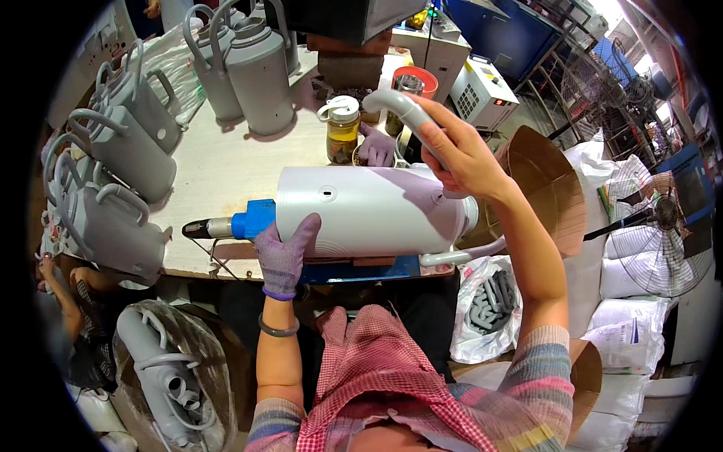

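A smooth grey can body [361,218] lies on its side across the front of the table, with a small slot in its upper wall. My left hand [286,248], in a purple knitted glove, grips its left rim; the thumb rests outside and the other fingers are hidden. Bare, my right hand [467,154] wraps round a curved grey handle [407,113], held above the can's right end. Another grey tube [463,256] curves from that end near the table edge. Beside the left hand sits a blue and black tool [252,221]. A purple glove [376,147] shows behind the can.
Grey cans with loop handles [260,79] stand at the back and left. A jar with a white lid [343,132] sits behind the work. Right of me are a bag of grey handles [493,301], a cardboard box [542,188] and a fan [663,218]. A lined box [211,354] stands lower left.
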### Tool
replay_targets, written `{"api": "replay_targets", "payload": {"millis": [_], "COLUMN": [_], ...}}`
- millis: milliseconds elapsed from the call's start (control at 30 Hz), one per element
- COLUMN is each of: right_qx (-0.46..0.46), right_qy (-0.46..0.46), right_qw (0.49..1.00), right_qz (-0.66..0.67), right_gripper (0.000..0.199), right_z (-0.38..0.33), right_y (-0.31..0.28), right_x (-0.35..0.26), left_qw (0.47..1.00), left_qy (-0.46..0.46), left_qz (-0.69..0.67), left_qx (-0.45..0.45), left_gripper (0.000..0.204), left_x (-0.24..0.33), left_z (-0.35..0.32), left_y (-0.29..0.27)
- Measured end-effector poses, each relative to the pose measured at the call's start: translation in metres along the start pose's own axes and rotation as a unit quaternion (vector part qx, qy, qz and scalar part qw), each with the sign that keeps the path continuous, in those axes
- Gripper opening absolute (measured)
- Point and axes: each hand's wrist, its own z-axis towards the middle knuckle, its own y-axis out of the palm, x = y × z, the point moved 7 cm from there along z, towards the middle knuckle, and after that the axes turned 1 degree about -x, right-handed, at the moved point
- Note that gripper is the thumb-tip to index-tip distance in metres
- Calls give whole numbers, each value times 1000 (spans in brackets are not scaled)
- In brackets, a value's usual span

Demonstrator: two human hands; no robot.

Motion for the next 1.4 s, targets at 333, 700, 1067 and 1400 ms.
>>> {"api": "replay_targets", "payload": {"millis": [333, 700, 1067, 1400], "right_qx": [-140, -183, -121, -128], "right_qy": [104, 156, 116, 124], "right_qw": [985, 970, 986, 984], "right_qz": [14, -30, 21, 4], "right_gripper": [53, 53, 50, 52], "right_z": [16, 28, 24, 24], "right_y": [26, 36, 21, 31], "right_x": [3, 23, -3, 17], "left_qw": [1000, 999, 999, 999], "left_qy": [-16, -32, 7, -26], "left_qz": [-12, -18, 37, -42], "left_qx": [-10, 3, -8, -16], "left_gripper": [42, 35, 35, 36], "left_x": [-4, -7, 4, -9], "left_z": [6, 4, 13, 8], "left_y": [0, -2, -3, 2]}}
